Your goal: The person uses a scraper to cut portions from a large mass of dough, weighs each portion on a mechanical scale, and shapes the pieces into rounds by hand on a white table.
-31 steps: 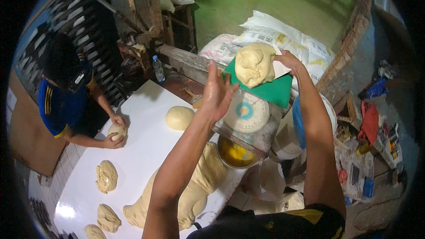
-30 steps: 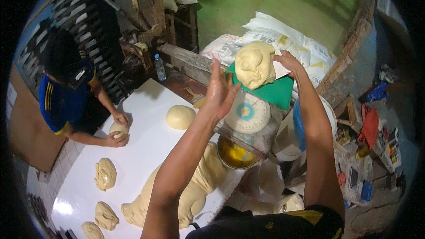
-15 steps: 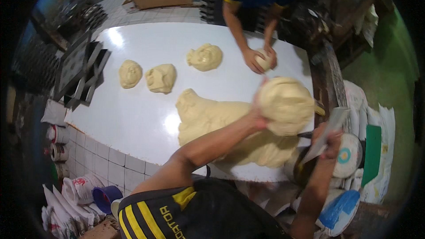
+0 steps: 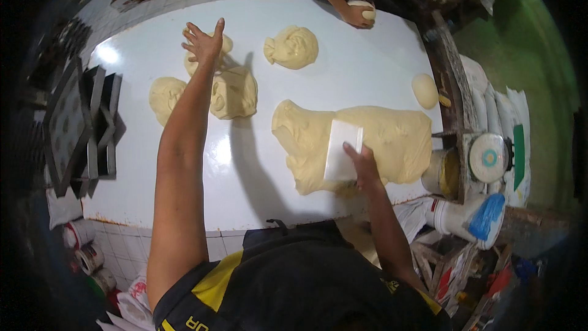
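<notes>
My left hand (image 4: 205, 43) is stretched to the far left with its fingers spread, over or just beside a dough lump (image 4: 225, 45) that it partly hides. Close by lie two more lumps, a dough piece (image 4: 165, 97) left of my forearm and a folded dough piece (image 4: 236, 93) to its right. A white flat dough scraper (image 4: 342, 150) is gripped in my right hand (image 4: 365, 168), thumb on its face. Its blade is on or just over the big dough slab (image 4: 395, 141); contact is unclear.
A coiled dough lump (image 4: 292, 47) sits mid-table. A co-worker's hand (image 4: 357, 15) is on a dough ball at the far edge. Another dough ball (image 4: 424, 91) rests at right, near a round-topped scale (image 4: 488, 157). Dark metal pans (image 4: 70, 125) stand stacked at left.
My left hand has carried a round dough lump from the right to the far left and let it go. My right hand has brought the scraper from beside the scale to the slab.
</notes>
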{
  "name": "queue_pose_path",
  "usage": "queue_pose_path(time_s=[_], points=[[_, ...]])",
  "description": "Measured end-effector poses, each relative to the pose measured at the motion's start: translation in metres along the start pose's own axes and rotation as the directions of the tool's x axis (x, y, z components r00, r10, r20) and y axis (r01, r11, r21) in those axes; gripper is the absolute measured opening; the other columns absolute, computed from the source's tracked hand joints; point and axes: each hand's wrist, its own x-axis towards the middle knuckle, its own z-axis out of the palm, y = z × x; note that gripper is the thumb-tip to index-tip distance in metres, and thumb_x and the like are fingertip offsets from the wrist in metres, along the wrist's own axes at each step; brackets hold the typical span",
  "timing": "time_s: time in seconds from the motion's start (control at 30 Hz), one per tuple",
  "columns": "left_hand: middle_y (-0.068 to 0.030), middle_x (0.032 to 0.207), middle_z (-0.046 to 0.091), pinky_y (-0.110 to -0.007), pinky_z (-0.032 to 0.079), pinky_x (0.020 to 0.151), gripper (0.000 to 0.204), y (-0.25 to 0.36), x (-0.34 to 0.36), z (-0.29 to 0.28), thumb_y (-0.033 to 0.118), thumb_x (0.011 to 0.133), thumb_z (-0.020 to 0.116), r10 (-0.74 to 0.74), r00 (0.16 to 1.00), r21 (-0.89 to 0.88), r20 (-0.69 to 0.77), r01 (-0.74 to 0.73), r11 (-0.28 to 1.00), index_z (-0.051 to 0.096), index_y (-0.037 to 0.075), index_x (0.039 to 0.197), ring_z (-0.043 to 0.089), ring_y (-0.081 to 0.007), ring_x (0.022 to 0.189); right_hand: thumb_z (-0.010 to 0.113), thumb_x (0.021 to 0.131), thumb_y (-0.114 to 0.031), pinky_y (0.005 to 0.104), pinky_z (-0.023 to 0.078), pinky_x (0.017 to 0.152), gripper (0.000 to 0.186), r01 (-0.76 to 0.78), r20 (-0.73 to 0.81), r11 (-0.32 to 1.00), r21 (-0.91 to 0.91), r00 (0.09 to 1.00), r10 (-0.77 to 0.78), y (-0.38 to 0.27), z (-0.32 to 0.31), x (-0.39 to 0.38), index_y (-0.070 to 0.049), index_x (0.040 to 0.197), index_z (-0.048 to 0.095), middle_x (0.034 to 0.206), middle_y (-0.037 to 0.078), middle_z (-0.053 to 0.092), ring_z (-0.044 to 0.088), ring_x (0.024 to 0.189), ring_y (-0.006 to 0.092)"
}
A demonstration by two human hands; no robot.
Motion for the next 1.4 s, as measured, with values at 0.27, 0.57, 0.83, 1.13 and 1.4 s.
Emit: queue_pose_path(time_s=[0.27,0.57,0.83,1.13,1.4], points=[[-0.0156,0.108,0.069,-0.041,0.053,0.085,0.039,-0.028,-0.171,0.126,0.028,0.087,0.075,0.591,0.66,-0.49,0.464,-0.365,0.792,0.066,0.005,0.117,0.068,-0.0317,0.096,0.066,0.089,-0.028,0.0436,0.054,0.088,0.041,-0.003,-0.169,0.556,-0.831,0.954,-0.248,0.003,0.013,0.132,0.002,0.117,0.068,0.105,0.021,0.073,0.07,0.099,0.036],[-0.0209,0.108,0.072,-0.049,0.052,0.091,0.052,-0.038,-0.236,0.114,0.047,0.088,0.059,0.289,0.366,-0.036,0.885,-0.565,0.824,0.065,0.009,0.122,0.067,-0.0412,0.102,0.063,0.089,-0.025,0.0516,0.055,0.082,0.029,0.008,-0.133,0.383,-0.924,0.931,-0.339,0.049,0.071,0.148,0.0,0.103,0.069,0.095,0.023,0.072,0.07,0.091,0.0419],[-0.0256,0.124,0.063,-0.047,0.049,0.095,0.062,-0.171,-0.316,-0.021,0.042,0.099,0.059,0.01,0.648,-0.39,0.762,0.446,0.806,0.047,0.001,0.143,0.064,-0.0335,0.107,0.071,0.087,-0.03,0.0496,0.056,0.08,0.039,0.122,-0.278,0.93,-0.348,0.934,-0.226,0.087,0.052,0.203,0.005,0.103,0.068,0.102,0.028,0.07,0.07,0.092,0.0401],[-0.02,0.117,0.065,-0.046,0.05,0.091,0.045,-0.111,-0.29,0.014,0.036,0.088,0.074,0.551,0.61,-0.226,0.57,-0.529,0.818,0.066,0.004,0.118,0.06,-0.0374,0.11,0.068,0.087,-0.03,0.0513,0.054,0.086,0.038,-0.024,-0.154,0.435,-0.9,0.951,-0.267,0.095,0.104,0.088,0.002,0.107,0.067,0.095,0.027,0.069,0.067,0.092,0.048],[-0.0247,0.118,0.06,-0.045,0.047,0.096,0.041,-0.181,-0.278,-0.019,0.035,0.091,0.072,0.203,0.813,-0.228,0.546,-0.089,0.969,0.064,0.002,0.113,0.057,-0.0383,0.112,0.067,0.091,-0.038,0.0497,0.055,0.085,0.045,0.123,-0.296,0.882,-0.456,0.913,-0.28,0.104,0.082,0.136,0.002,0.112,0.067,0.096,0.025,0.072,0.07,0.089,0.0407]])
